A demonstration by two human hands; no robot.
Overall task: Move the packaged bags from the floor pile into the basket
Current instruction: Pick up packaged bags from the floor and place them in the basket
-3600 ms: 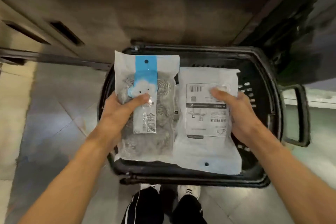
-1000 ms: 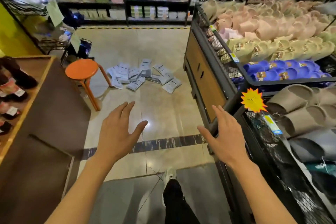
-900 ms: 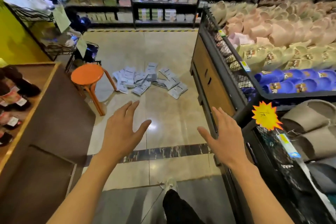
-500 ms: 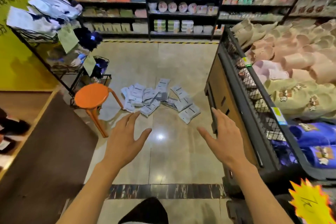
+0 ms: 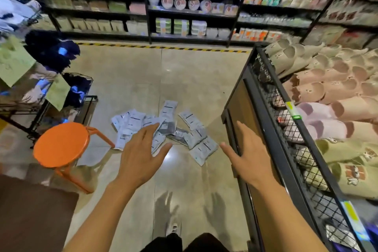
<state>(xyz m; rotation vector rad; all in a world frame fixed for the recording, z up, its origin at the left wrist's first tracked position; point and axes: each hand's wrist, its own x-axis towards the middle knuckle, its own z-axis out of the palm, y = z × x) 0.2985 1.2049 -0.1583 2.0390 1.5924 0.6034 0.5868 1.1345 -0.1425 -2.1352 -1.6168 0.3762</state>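
Note:
A pile of several white packaged bags (image 5: pixel 190 139) lies scattered on the tiled floor ahead of me, between an orange stool and a slipper bin. My left hand (image 5: pixel 141 155) is held out in front with its fingers spread, empty, its fingertips overlapping the near left side of the pile in the picture but well above the floor. My right hand (image 5: pixel 248 155) is also out, fingers apart, holding nothing, in front of the bin's wooden end panel. The basket is out of view.
An orange stool (image 5: pixel 61 144) stands at the left beside a wire rack of clothing (image 5: pixel 67 96). A black mesh bin of slippers (image 5: pixel 302 129) runs along the right. Stocked shelves (image 5: pixel 192 6) line the far wall behind a yellow-black floor strip. A brown counter (image 5: pixel 30 217) is at lower left.
I have turned away from the basket, where both hands held bags, and walked toward the floor pile, which is closer now. Both hands are empty and stay spread out in front.

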